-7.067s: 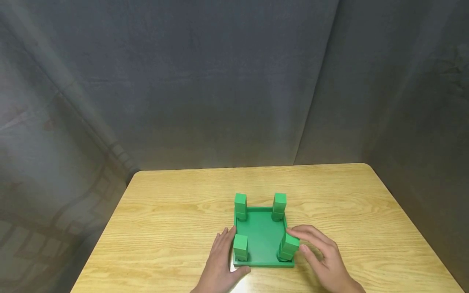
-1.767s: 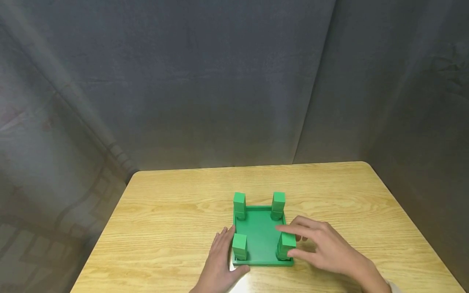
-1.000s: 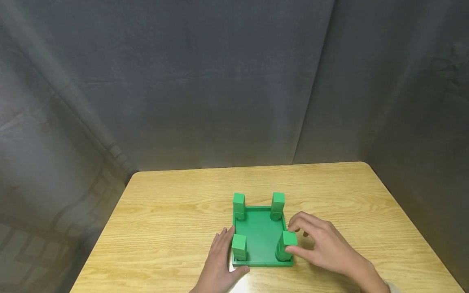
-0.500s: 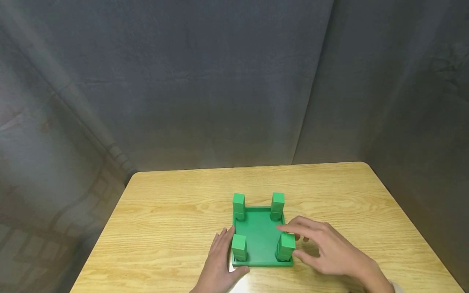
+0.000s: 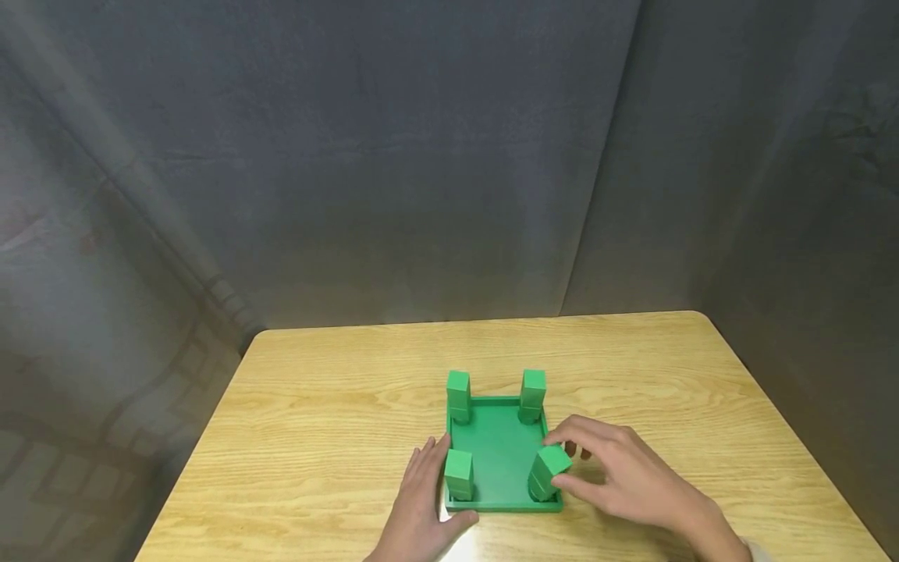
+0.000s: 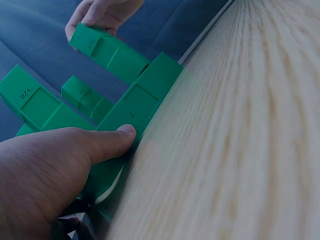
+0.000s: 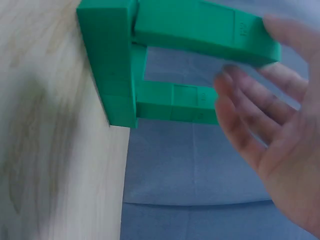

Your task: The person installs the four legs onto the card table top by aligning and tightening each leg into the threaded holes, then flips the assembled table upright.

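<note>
Figure: an upturned green tray [image 5: 500, 453] lies on the wooden table [image 5: 323, 437], a square leg at each corner. All places are given relative to this tray.

The left hand [image 5: 421, 507] rests against the tray's near-left side, fingers straight along its left wall and the thumb [image 6: 112, 140] pressed on the near edge. It grips nothing and only steadies the tray.

The right hand [image 5: 618, 476] is at the near-right corner. Its curled fingers and thumb pinch the top of the near-right leg [image 5: 546, 471], which leans rightward while its foot sits in the corner; the other three legs stand upright.

To do this step well, we judge that we should keep the left hand pressing down so the tray cannot slide. We should also turn the leg about its own axis with small regrips, holding it upright rather than levering it sideways.

Compared with half a second ago, the leg's top has tipped toward the right hand and the fingers have closed round it. The left hand and the tray have stayed put.
</note>
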A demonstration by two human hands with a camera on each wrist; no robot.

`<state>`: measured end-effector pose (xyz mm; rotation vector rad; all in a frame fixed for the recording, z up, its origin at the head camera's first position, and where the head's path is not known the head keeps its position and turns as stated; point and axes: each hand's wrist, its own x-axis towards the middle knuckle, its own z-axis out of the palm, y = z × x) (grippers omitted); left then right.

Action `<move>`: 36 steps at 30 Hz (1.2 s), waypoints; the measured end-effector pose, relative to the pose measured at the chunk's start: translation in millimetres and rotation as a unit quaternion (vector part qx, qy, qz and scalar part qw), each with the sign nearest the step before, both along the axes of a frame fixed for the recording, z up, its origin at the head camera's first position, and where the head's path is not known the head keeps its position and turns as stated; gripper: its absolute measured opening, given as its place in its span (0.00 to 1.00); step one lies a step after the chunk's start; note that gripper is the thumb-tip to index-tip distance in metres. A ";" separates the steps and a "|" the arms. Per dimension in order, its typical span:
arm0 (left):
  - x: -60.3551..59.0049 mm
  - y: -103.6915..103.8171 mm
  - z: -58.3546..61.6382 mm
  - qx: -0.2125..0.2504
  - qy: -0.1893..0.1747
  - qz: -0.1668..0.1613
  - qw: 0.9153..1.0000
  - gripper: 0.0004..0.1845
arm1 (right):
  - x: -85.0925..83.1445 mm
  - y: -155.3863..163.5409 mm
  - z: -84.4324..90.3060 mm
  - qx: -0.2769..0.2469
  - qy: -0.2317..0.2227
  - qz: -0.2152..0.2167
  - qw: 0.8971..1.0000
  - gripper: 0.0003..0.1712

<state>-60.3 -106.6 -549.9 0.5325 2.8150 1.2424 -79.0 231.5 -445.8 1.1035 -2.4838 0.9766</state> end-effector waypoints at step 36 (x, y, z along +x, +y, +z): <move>-1.0 -0.5 0.9 0.008 -0.025 -0.004 1.000 0.61 | -1.5 -1.4 -1.4 -0.017 0.004 0.006 1.000 0.23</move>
